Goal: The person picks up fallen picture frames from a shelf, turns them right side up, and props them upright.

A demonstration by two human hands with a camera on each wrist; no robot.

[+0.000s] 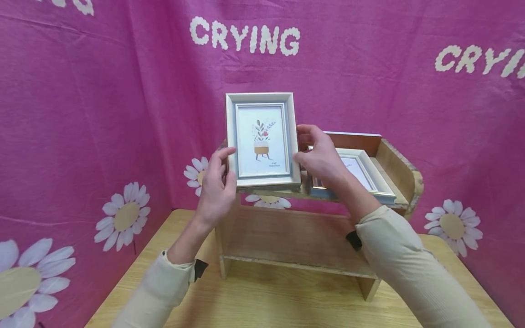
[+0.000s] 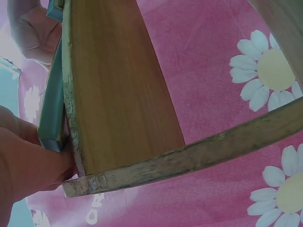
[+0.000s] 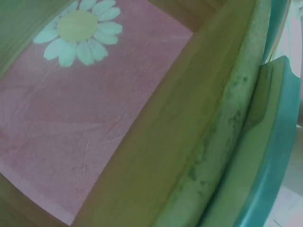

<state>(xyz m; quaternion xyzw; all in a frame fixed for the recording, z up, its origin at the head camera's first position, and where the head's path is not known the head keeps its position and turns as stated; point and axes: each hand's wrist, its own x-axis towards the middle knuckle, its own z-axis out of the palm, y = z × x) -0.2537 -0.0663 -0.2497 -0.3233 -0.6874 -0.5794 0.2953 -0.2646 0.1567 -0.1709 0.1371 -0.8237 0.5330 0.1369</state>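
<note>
A picture frame with a pale, bevelled border stands nearly upright on the left part of a wooden shelf's top, its potted-plant print facing me. My left hand holds its lower left side, the index fingertip on the front border. In the left wrist view, the fingers of that hand grip the frame's blue-grey bottom corner beside the shelf end. My right hand pinches the right side, with the thumb at the front edge and the other fingers higher up. A second picture frame lies face up on the right, partly behind my right wrist.
The wooden shelf has a lower board and a raised, curved side panel at the right end. It stands on a light wood table. Pink cloth with daisies and white lettering hangs behind and at both sides.
</note>
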